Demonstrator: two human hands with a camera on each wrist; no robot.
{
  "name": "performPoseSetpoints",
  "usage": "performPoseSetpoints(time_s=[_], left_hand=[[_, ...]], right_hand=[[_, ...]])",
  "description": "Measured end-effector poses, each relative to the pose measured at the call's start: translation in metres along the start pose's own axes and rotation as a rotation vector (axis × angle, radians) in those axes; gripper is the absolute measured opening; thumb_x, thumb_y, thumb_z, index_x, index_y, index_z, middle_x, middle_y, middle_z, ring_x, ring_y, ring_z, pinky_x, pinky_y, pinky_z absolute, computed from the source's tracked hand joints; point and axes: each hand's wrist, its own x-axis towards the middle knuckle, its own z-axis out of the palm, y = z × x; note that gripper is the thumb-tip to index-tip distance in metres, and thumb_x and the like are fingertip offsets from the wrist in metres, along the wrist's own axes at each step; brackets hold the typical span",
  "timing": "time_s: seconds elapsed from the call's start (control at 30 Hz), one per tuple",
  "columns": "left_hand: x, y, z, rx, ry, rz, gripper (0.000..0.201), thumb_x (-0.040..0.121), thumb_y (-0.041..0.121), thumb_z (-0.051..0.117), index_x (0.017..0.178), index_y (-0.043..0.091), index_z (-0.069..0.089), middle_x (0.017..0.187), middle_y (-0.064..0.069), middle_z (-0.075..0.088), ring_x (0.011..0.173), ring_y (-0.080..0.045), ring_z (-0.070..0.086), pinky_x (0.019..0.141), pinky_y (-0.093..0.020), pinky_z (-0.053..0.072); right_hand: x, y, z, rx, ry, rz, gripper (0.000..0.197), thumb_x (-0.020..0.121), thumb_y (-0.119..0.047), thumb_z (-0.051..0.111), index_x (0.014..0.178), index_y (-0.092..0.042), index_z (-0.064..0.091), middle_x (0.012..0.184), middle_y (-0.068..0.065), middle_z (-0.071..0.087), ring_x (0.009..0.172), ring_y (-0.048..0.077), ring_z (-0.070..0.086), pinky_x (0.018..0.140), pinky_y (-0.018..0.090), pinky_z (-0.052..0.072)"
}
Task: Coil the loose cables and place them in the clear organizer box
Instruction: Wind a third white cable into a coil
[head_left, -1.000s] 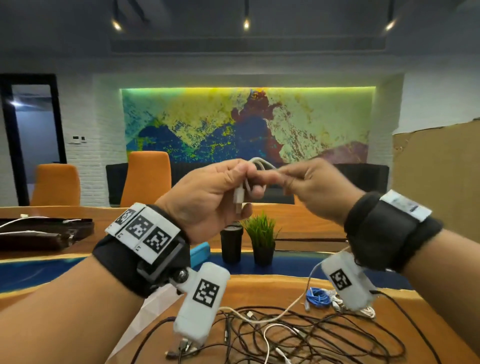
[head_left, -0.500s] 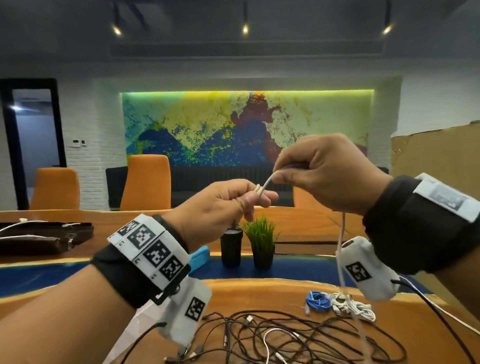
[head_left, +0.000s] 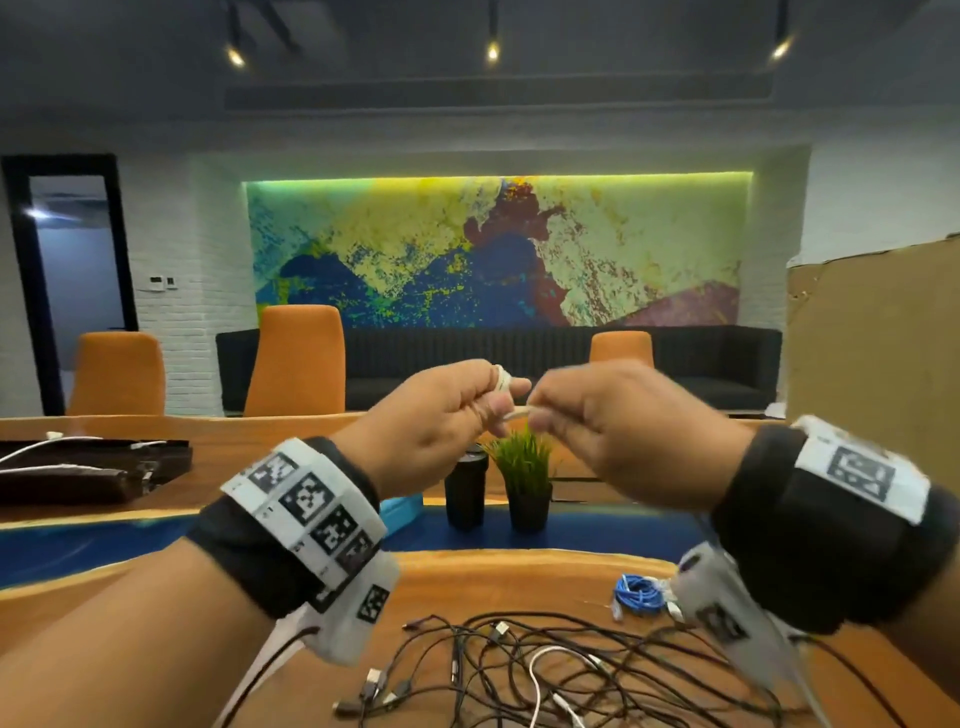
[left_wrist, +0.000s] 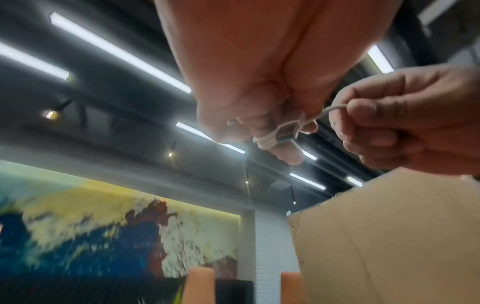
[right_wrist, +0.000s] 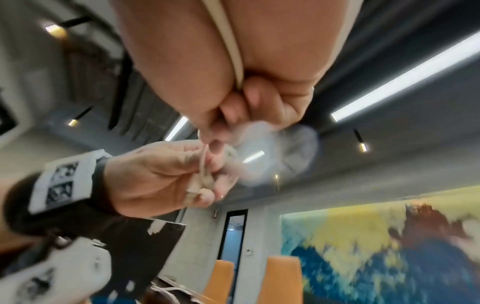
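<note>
Both hands are raised above the table in the head view. My left hand (head_left: 506, 400) holds a thin white cable (head_left: 501, 378) that is wound in small turns around its index finger (left_wrist: 285, 152). Close against it, my right hand (head_left: 540, 413) pinches the same cable (left_wrist: 335, 108) between thumb and forefinger. The free length runs back through the right palm (right_wrist: 228, 47) and down past the wrist. A tangle of loose black cables (head_left: 623, 670) with one white cable (head_left: 537, 675) lies on the table below. No clear box is plainly in view.
A blue coiled cable (head_left: 638, 595) lies on the wooden table (head_left: 519, 577) under my right wrist. A black cup (head_left: 466, 488) and a small potted plant (head_left: 525, 478) stand behind. A cardboard sheet (head_left: 872, 353) rises at the right; a dark tray (head_left: 88, 467) sits far left.
Half a second ago my right hand was lifted above the left with the cable drawn up. It has come back down to the left fingertips, and the cable now lies round the left index finger.
</note>
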Motion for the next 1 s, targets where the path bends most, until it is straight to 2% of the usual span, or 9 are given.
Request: performPoseSetpoints(time_s=[0.23, 0.33, 0.4, 0.47, 0.57, 0.67, 0.77, 0.93, 1.0], left_hand=[[-0.017, 0.011, 0.004, -0.833, -0.264, -0.157, 0.024, 0.103, 0.020, 0.044, 0.095, 0.006, 0.062, 0.122, -0.017, 0.067, 0.082, -0.022, 0.048, 0.069, -0.026, 0.034], [-0.016, 0.020, 0.004, -1.093, -0.151, -0.126, 0.024, 0.101, 0.024, 0.043, 0.087, 0.013, 0.060, 0.131, -0.021, 0.055, 0.079, -0.013, 0.051, 0.064, -0.028, 0.030], [-0.010, 0.021, 0.008, -0.987, -0.023, -0.130, 0.023, 0.101, 0.022, 0.043, 0.090, 0.010, 0.058, 0.133, -0.013, 0.063, 0.084, -0.011, 0.059, 0.063, -0.027, 0.035], [-0.005, 0.012, 0.012, -0.553, 0.070, -0.094, 0.024, 0.103, 0.019, 0.045, 0.095, 0.003, 0.061, 0.128, -0.004, 0.067, 0.097, -0.007, 0.065, 0.067, -0.024, 0.047], [-0.004, -0.012, 0.019, -0.004, -0.008, 0.009, 0.023, 0.105, 0.019, 0.044, 0.098, 0.009, 0.064, 0.127, 0.006, 0.065, 0.098, 0.014, 0.059, 0.071, -0.009, 0.044], [-0.007, -0.020, 0.018, 0.133, -0.057, 0.016, 0.021, 0.105, 0.023, 0.045, 0.102, 0.013, 0.063, 0.111, 0.015, 0.066, 0.095, 0.007, 0.060, 0.080, -0.019, 0.047], [-0.012, -0.015, 0.015, 0.030, -0.065, 0.007, 0.025, 0.105, 0.020, 0.043, 0.098, 0.008, 0.063, 0.091, 0.009, 0.065, 0.077, 0.002, 0.058, 0.067, -0.013, 0.043], [-0.024, -0.012, 0.009, -0.472, -0.160, -0.164, 0.032, 0.100, 0.031, 0.044, 0.097, 0.017, 0.072, 0.113, -0.035, 0.056, 0.082, -0.026, 0.046, 0.066, -0.028, 0.035], [-0.030, -0.007, 0.007, -0.714, -0.227, -0.200, 0.031, 0.099, 0.028, 0.044, 0.095, 0.015, 0.072, 0.108, -0.037, 0.050, 0.078, -0.026, 0.044, 0.066, -0.030, 0.032]], right_hand=[[0.007, 0.030, 0.007, -0.140, 0.274, 0.054, 0.030, 0.101, -0.031, 0.039, 0.092, -0.012, 0.061, 0.080, 0.006, 0.059, 0.072, 0.029, 0.053, 0.066, 0.048, 0.048], [0.002, 0.036, 0.035, 0.012, 0.127, 0.219, 0.024, 0.098, -0.025, 0.043, 0.102, -0.018, 0.065, 0.090, 0.002, 0.066, 0.084, 0.025, 0.059, 0.077, 0.040, 0.050], [-0.008, 0.021, 0.056, 0.101, -0.115, 0.227, 0.020, 0.099, -0.020, 0.046, 0.107, -0.020, 0.065, 0.093, -0.004, 0.064, 0.087, 0.016, 0.058, 0.077, 0.030, 0.046], [-0.017, 0.001, 0.061, 0.137, -0.269, 0.118, 0.015, 0.100, -0.023, 0.049, 0.107, -0.023, 0.063, 0.095, -0.010, 0.062, 0.086, 0.009, 0.056, 0.075, 0.024, 0.045], [-0.018, -0.012, 0.042, 0.179, -0.305, 0.048, 0.014, 0.100, -0.028, 0.050, 0.090, -0.024, 0.059, 0.079, -0.010, 0.055, 0.072, 0.006, 0.049, 0.064, 0.021, 0.039], [-0.015, -0.003, 0.024, 0.108, -0.196, 0.031, 0.021, 0.099, -0.031, 0.052, 0.083, -0.020, 0.060, 0.070, -0.007, 0.052, 0.064, 0.009, 0.047, 0.060, 0.026, 0.037], [-0.011, 0.005, 0.016, 0.044, -0.027, 0.004, 0.019, 0.097, -0.030, 0.055, 0.089, -0.017, 0.064, 0.069, -0.010, 0.054, 0.065, 0.005, 0.049, 0.059, 0.022, 0.038], [0.000, 0.018, 0.011, -0.021, 0.258, 0.007, 0.019, 0.098, -0.029, 0.053, 0.090, -0.015, 0.063, 0.072, -0.007, 0.053, 0.065, 0.014, 0.048, 0.061, 0.033, 0.041], [0.001, 0.028, 0.014, -0.019, 0.312, 0.048, 0.020, 0.100, -0.027, 0.050, 0.091, -0.014, 0.061, 0.075, -0.002, 0.055, 0.068, 0.020, 0.049, 0.063, 0.038, 0.044]])
